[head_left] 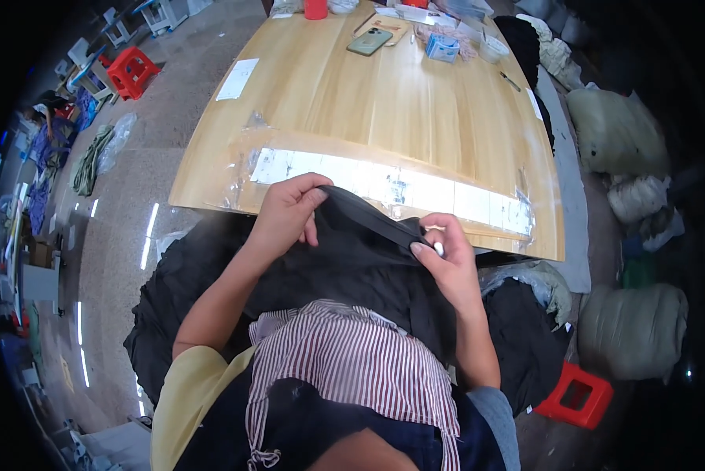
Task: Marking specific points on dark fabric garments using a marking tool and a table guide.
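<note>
A black cloth [344,267] is spread over my lap and hangs down to both sides. Its upper edge, a band-like folded strip [380,224], is stretched between my two hands just in front of the table edge. My left hand [289,208] pinches the strip's left end between thumb and fingers. At the right end, my right hand [450,251] grips the strip with thumb and forefinger. A small white piece [439,249] shows among the right fingers; its kind is unclear.
A wooden table [329,102] stands ahead, with paper strips [399,188] taped along its near edge. On it lie a phone [369,41], a blue-white packet [443,48] and a pen [510,81]. Red stools [578,395] and stuffed sacks [633,330] are on the floor.
</note>
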